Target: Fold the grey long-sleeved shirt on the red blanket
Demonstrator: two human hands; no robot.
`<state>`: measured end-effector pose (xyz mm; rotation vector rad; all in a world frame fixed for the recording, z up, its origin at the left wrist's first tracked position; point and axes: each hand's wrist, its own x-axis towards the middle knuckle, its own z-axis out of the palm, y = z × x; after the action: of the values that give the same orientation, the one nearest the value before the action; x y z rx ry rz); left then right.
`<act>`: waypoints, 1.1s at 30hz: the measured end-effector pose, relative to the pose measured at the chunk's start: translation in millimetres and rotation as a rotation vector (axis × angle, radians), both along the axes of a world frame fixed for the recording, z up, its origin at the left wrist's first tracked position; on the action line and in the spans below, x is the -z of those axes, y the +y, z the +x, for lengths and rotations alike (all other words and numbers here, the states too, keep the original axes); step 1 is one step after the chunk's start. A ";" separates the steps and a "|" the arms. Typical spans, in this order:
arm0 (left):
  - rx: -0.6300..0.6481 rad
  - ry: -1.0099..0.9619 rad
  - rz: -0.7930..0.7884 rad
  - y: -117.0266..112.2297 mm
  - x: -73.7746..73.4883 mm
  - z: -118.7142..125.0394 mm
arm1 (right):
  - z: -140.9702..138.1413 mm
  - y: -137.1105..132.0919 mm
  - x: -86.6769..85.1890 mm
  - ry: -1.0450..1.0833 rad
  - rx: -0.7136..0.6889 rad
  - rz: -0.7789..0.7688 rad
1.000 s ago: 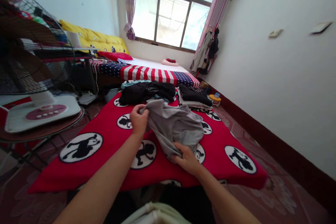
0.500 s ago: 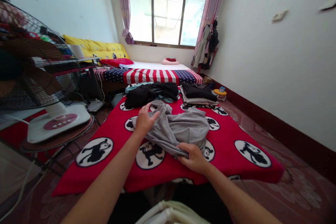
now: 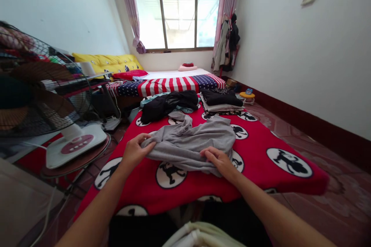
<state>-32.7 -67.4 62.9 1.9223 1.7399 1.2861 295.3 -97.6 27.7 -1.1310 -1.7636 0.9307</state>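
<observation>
The grey garment (image 3: 189, 142) lay flatter and wider on the red blanket (image 3: 261, 170) than a second earlier, when it was bunched higher. The left hand (image 3: 135, 152) had slid outward, its grip pinched on the left edge; the right hand (image 3: 218, 160) pressed fingers-together on the near hem, spreading the cloth

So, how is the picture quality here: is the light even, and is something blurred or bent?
Head view: the window is overexposed, white with glare; walls and window frame bend outward from wide-angle distortion; the fan at the left edge looks soft and smeared; the gray garment, left hand and right hand are sharp and evenly lit on the red blanket.
</observation>
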 end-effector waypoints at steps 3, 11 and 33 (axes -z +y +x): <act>0.106 0.183 -0.240 -24.9 14.9 -30.8 | -8.8 25.4 -11.1 -0.028 0.079 0.007; 0.269 0.391 -0.400 -46.5 11.7 -25.8 | -36.8 106.6 -13.9 -0.373 0.189 0.271; 0.165 0.298 -0.106 -15.3 -9.0 -0.4 | 100.9 -22.0 -50.6 -0.582 -0.228 -0.205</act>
<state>-33.2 -82.7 71.9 2.2312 1.6943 0.8699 396.2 -119.6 78.3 -1.4587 -2.3440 0.9989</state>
